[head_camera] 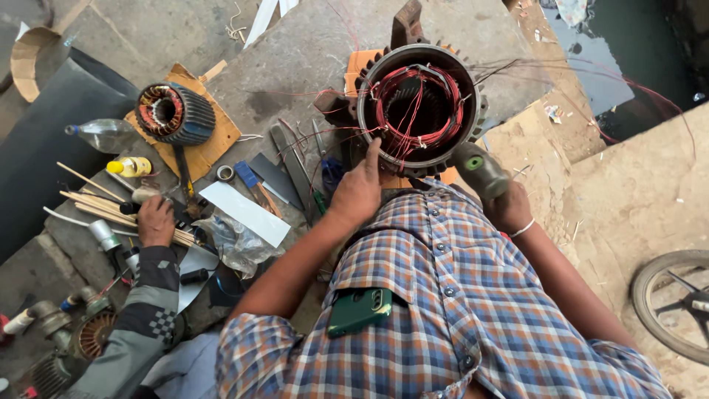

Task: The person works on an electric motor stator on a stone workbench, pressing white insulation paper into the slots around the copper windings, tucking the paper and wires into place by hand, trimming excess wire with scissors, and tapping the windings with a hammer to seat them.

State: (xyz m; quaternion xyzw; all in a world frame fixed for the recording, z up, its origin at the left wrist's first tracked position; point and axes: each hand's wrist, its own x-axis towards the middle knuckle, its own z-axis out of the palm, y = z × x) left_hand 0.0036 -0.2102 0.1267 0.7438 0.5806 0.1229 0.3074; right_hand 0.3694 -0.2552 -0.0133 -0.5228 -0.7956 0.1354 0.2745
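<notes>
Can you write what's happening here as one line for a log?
left hand: fingers on motor stator rim | right hand: grip on mallet | red winding wire: inside stator

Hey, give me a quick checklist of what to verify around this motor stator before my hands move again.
1. Left hand touching stator rim, finger at red windings: ok.
2. Right hand has a firm grip on grey tool handle: ok.
3. Loose wires trailing off right: not ok.
4. Co-worker's hand apart, at wooden sticks: ok.
5. Stator seated steady: cannot tell.
</notes>
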